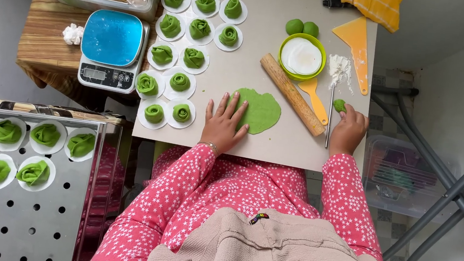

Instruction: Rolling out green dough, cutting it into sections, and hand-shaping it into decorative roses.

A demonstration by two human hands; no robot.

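Flat green dough sheet (pixel 261 110): lies on pale surface (pixel 263 43), beside wooden rolling pin (pixel 292 94). Left hand (pixel 224 127), grip spread flat, pins its edge; keep pressure even. Right hand (pixel 348 131), grip curled beside small green dough piece (pixel 339 105).

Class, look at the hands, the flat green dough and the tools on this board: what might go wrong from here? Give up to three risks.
1. The left hand presses flat on the dough sheet; it may stick or tear when lifted.
2. The right hand works beside the thin knife near the board's edge; a nudge might knock it off.
3. The rolling pin lies loose between the hands and might roll.
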